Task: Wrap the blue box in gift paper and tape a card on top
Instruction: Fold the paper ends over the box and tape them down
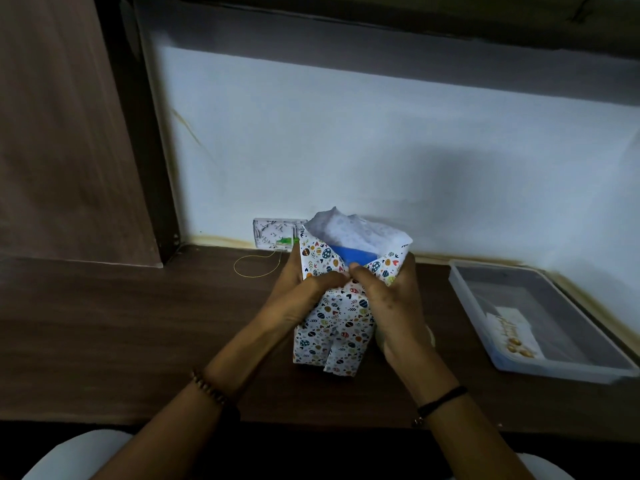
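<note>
The blue box point(351, 255) stands upright on the dark wooden table point(121, 323), wrapped round its sides in white gift paper point(334, 327) printed with coloured eggs. Only its blue top end shows, inside the open paper flaps. My left hand point(304, 285) grips the left side of the wrapped box, thumb pressing the near flap down. My right hand point(388, 296) grips the right side, its thumb meeting the left thumb on that flap. The far flap point(349, 226) stands up, white side showing. A card point(509, 327) with gold lettering lies in the tray at the right.
A clear plastic tray point(568, 365) sits at the right of the table. A small clear plastic case point(275, 233) stands against the white wall behind the box, with a loop of yellow string point(256, 268) beside it. A wooden panel rises at the left.
</note>
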The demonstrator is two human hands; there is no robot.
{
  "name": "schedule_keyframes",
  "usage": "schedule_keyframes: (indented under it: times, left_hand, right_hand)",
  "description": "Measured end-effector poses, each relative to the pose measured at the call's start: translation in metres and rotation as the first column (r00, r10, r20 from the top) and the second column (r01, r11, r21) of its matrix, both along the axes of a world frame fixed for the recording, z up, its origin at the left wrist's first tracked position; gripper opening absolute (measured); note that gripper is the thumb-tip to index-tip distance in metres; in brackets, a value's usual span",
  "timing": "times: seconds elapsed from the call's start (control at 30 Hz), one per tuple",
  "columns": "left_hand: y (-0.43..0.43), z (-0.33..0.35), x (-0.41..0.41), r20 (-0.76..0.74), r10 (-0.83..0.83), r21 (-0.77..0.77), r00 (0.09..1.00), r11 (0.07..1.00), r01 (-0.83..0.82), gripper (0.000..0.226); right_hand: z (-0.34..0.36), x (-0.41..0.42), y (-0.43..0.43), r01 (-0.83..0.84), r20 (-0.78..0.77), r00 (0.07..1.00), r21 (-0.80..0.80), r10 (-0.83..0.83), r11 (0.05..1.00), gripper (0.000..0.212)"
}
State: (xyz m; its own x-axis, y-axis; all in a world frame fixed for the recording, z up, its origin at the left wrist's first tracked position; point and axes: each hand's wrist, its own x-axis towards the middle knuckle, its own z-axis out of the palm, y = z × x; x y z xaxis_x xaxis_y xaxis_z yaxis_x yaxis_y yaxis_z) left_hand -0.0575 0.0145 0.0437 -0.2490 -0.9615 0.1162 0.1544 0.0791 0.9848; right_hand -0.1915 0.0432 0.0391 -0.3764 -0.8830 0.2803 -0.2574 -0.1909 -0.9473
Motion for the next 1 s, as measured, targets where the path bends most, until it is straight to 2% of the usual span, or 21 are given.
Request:
schedule_keyframes:
  times: [0.17,0.33,0.47,0.6,0.67,0.73,0.8,0.9,1.0]
  left_hand:
    - [0.000,0.001,0.003,-0.037,-0.007,0.025,0.999,1.000,0.008,0.057]
    - [-0.001,0.000,0.003,-0.067,0.008,0.044,0.998,0.999,-0.005,0.057]
    - [-0.001,0.001,0.003,-0.069,0.008,0.049,0.998,0.999,-0.004,0.055]
    - [-0.001,-0.002,0.002,-0.087,0.008,0.049,0.996,0.999,-0.004,0.055]
    - [-0.004,-0.004,0.002,-0.069,0.010,0.042,0.998,0.999,-0.007,0.063]
    - [-0.008,-0.008,0.001,-0.056,0.028,0.068,0.998,0.997,-0.024,0.084]
    - [-0.009,-0.009,0.000,-0.053,0.053,0.085,0.997,0.995,-0.049,0.098]
    - [-0.010,-0.013,-0.002,-0.058,0.075,0.105,0.996,0.992,-0.068,0.098]
    - [-0.009,-0.014,-0.005,-0.054,0.080,0.092,0.995,0.993,-0.075,0.092]
  right_hand:
    - [0.001,-0.007,-0.001,0.019,-0.115,0.993,0.000,-0.019,1.000,0.045]
    - [0.035,-0.019,-0.009,-0.016,-0.332,0.943,-0.085,-0.013,0.996,0.044]
    - [0.065,-0.028,-0.025,-0.080,-0.545,0.837,-0.052,0.039,0.995,0.049]
    - [0.081,-0.024,-0.041,-0.127,-0.726,0.681,0.011,0.095,0.992,0.054]
    - [0.079,-0.018,-0.045,-0.147,-0.775,0.624,0.011,0.102,0.989,0.040]
    - [0.073,-0.016,-0.044,-0.155,-0.813,0.578,-0.025,0.070,0.988,0.025]
    - [0.070,-0.016,-0.040,-0.162,-0.829,0.557,-0.054,0.046,0.985,0.019]
    - [0.069,-0.017,-0.032,-0.179,-0.824,0.559,-0.011,0.092,0.984,0.021]
    - [0.064,-0.015,-0.024,-0.176,-0.845,0.518,0.049,0.135,0.983,0.025]
